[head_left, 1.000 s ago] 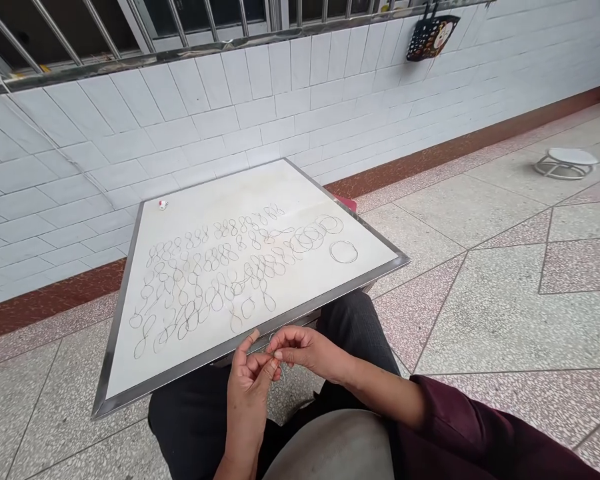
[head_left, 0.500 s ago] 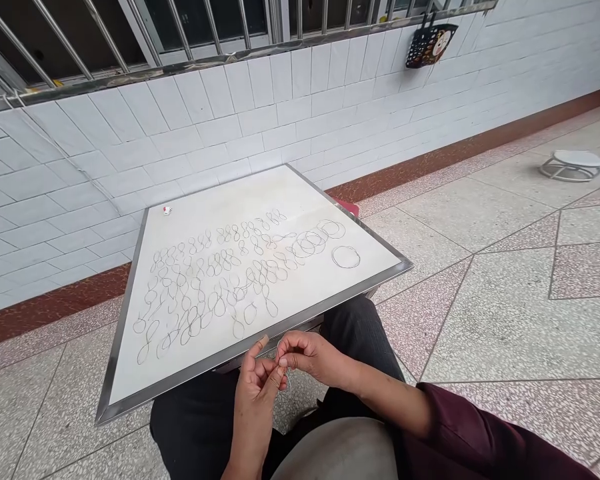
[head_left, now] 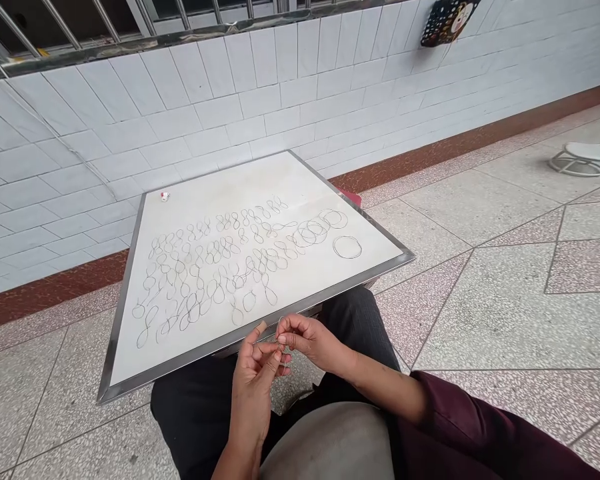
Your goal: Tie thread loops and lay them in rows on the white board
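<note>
Just off the near edge of a white table [head_left: 300,287], both hands meet over my lap. My left hand [head_left: 257,363] pinches a thin wire loop [head_left: 285,361] between thumb and fingers, its index finger stretched out. The same wire is pinched by my right hand [head_left: 305,339] at thumb and fingertips, and a bit of it curves up beside the knuckles. Much of the wire is hidden by the fingers. On the table lie rows of thin wire loops twisted into figure-eights [head_left: 220,250]. Round wire rings [head_left: 347,247] lie at the right.
A small red-and-white object [head_left: 165,197] sits at the table's far left corner. Behind stands a tiled wall [head_left: 220,100] with a barred window. A dark basket [head_left: 450,23] hangs at upper right. A white round stool [head_left: 583,159] stands on the floor.
The view has tilted down slightly, so the table and hands sit higher in the picture. Both hands still pinch the wire, with fingertips slightly shifted.
</note>
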{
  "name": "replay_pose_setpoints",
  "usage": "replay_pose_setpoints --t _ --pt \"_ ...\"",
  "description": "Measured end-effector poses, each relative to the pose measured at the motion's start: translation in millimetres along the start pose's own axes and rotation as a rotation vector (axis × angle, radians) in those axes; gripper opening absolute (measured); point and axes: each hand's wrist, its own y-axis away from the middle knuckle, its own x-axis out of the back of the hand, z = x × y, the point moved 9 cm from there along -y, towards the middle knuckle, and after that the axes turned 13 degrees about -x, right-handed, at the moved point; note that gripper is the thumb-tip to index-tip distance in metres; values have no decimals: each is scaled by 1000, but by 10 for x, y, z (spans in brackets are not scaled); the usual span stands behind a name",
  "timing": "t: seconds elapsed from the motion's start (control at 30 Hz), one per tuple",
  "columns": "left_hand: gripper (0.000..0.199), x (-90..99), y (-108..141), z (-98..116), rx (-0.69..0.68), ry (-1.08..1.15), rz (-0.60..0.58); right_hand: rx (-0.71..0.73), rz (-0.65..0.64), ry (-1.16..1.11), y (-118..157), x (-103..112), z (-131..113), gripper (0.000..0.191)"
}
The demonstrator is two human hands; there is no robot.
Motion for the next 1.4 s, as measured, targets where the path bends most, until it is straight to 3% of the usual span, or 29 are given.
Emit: replay_pose_setpoints --t 0.33,0.63,0.8,1.0,1.07,1.23,1.4 --pt "68 -40 -11 -79 101 85 7 -15 48 -41 13 31 -49 32" --pt "81 -19 -66 8 -60 -173 -123 -166 -10 -161 -8 0 40 40" --pt "77 -5 -71 58 -168 -366 -144 -224 8 -203 -6 27 88 42" --pt "72 1 -70 48 -182 -440 -179 -321 -14 -276 -9 19 180 44" --pt "71 4 -76 15 -142 -376 -170 -297 -6 -260 -21 31 168 44" --pt "67 -23 -58 -24 -37 -198 -92 -78 51 -56 -2 74 -40 37" --pt "62 -78 -11 0 -16 -158 -47 -54 -16 -51 72 -22 -91 35"
